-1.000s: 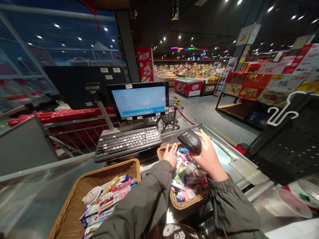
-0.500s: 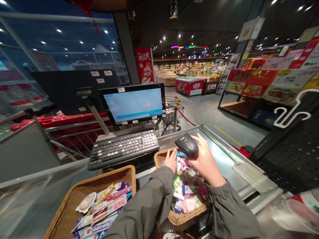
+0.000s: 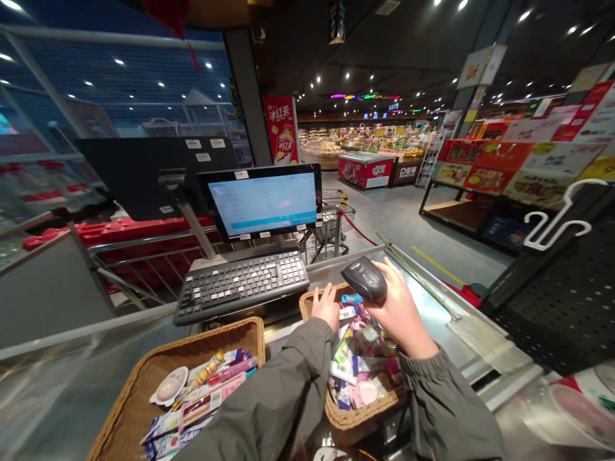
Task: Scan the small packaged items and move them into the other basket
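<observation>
My right hand [image 3: 396, 314] is wrapped round a black barcode scanner [image 3: 366, 279], held over the far end of a wicker basket [image 3: 353, 419] full of small packets. My left hand [image 3: 327, 305] reaches into that basket at its far left corner, fingers curled down among the packets [image 3: 358, 358]; what they grip, if anything, is hidden. A second wicker basket [image 3: 144, 378] with more packets sits to the left, under my left sleeve.
A black keyboard [image 3: 243, 285] and a lit till screen [image 3: 264, 202] stand beyond the baskets. The steel counter [image 3: 432, 314] runs to the right, with a black perforated panel [image 3: 567, 288] beside it. Shop aisles and a trolley [image 3: 331, 221] lie further off.
Both hands stay over the right basket. The scanner and right hand shifted slightly; the view swung a little left, then back.
</observation>
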Tool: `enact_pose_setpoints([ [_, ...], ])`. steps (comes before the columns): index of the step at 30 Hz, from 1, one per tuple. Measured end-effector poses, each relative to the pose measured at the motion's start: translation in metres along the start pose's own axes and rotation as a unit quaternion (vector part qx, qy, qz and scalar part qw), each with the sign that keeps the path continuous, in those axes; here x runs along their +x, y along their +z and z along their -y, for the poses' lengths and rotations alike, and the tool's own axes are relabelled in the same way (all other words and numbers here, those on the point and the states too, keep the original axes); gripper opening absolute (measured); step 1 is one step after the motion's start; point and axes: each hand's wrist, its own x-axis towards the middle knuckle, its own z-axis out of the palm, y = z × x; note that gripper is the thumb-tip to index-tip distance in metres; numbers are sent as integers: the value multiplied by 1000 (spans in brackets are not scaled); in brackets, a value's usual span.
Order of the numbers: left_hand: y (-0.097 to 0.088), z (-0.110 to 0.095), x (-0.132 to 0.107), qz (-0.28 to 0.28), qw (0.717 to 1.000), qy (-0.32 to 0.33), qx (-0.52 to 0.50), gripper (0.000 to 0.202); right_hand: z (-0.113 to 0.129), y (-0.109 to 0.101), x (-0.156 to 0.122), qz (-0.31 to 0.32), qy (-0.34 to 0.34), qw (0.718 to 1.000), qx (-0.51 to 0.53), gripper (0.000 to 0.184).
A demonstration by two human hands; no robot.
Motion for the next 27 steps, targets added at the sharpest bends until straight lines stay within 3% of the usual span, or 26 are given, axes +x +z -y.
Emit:
enact_pose_setpoints([
  [7,-62,18,-25,-129,991,45,-10,8,12,0,-1,-11,-19,1000,-1,41],
  [15,-127,54,-65,-251,967,36,32,5,27,-1,-2,-51,-55,997,-9,42],
  [21,-168,78,-94,-296,954,8,52,2,47,3,-1,-106,-73,992,-5,50],
  [27,-194,98,-120,-312,947,-18,69,5,79,11,-1,-73,-98,993,11,40],
])
